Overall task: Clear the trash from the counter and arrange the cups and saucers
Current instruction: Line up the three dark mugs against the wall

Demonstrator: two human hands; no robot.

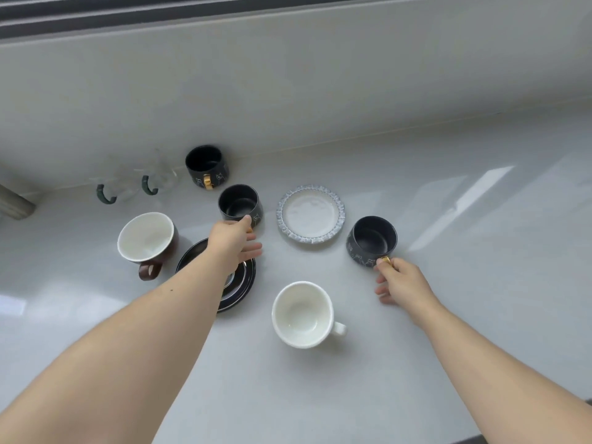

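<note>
Cups: three black (239,201), two white-lined (302,314), two glass (160,177); saucers: two (310,214)

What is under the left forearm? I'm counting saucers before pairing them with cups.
A black saucer lies on the counter under the left forearm. Its right half and a sliver of its upper-left rim show; the arm covers the rest, so anything on that part can't be seen.

At frame centre, the left hand (234,241) pinches the gold handle of a black ceramic cup (240,203); at right, the right hand (400,280) pinches another black cup's (373,240) gold handle, flanking a blue-rimmed white saucer (310,214).
</note>
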